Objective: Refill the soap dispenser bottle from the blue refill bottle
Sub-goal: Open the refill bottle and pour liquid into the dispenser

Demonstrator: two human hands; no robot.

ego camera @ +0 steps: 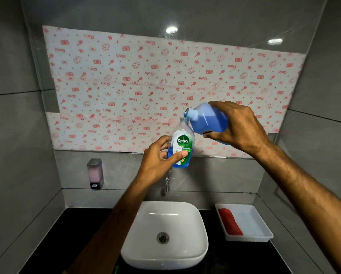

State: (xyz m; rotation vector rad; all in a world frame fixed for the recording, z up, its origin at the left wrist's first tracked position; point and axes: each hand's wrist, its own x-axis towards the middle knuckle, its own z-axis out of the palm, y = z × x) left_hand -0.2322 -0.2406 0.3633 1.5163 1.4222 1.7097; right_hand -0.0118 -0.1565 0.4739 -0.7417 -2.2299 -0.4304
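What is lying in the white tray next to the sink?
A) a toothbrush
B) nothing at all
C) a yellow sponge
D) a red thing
D: the white tray on the counter to the right of the sink holds one long red thing along its left side; the rest of the tray looks bare.
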